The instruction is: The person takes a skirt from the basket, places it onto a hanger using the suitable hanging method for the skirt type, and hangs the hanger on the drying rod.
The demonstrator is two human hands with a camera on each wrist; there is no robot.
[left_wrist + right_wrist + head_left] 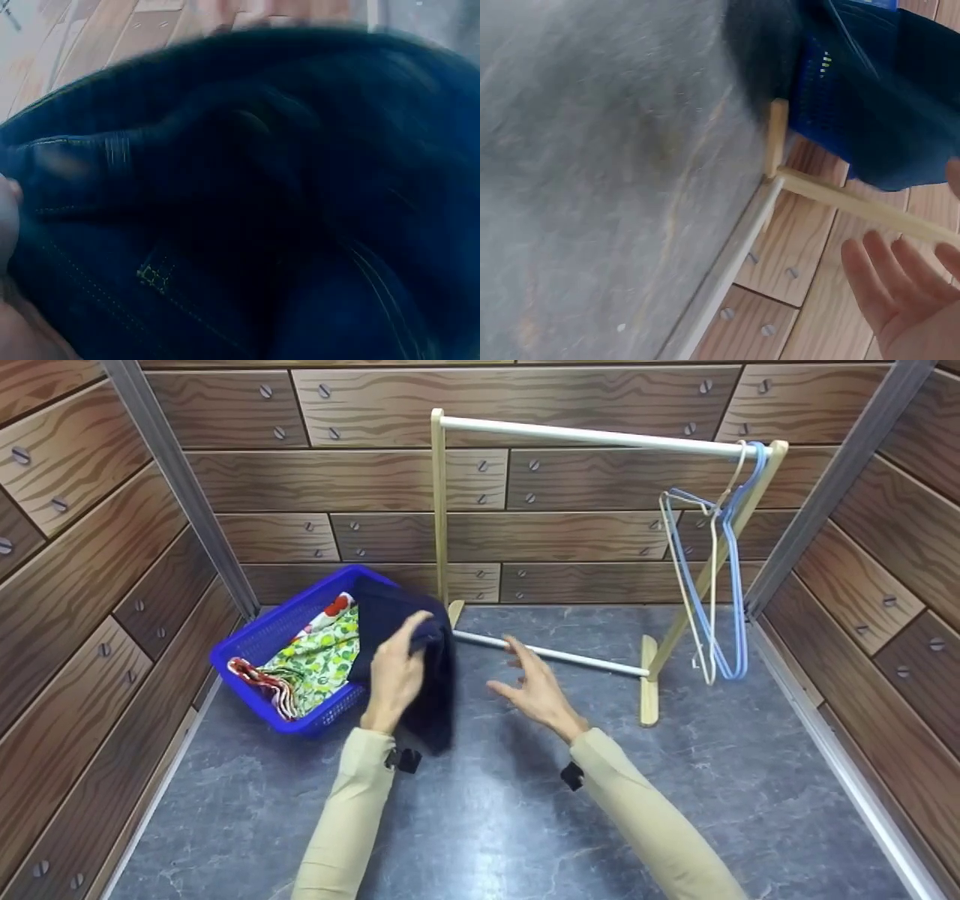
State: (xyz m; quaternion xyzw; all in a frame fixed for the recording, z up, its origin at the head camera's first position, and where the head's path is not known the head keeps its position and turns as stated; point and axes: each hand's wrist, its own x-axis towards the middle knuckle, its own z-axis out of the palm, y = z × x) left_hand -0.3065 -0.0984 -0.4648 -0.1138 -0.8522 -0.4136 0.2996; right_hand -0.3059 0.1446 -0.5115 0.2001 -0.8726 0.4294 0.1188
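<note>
Dark blue jeans [435, 690] hang partly over the right side of a blue plastic basket [255, 630]. My left hand [396, 671] grips them near the top. In the left wrist view, the jeans [225, 195] fill most of the picture, showing a waistband, a belt loop and yellow stitching. The left thumb [9, 217] shows at the edge there. To the right of the jeans, my right hand [536, 690] is apart from them, fingers spread and holding nothing. In the right wrist view, the right hand [915, 300] has its fingers extended near a wooden post.
A garment rack [442, 510] with wooden posts and white bars stands at the back. On its right end hang several hangers [731, 585], blue and beige. Inside the basket lie a green-patterned cloth [322, 652] and a red-and-white folded cloth [262, 686]. Wood-patterned walls surround the grey floor [495, 810].
</note>
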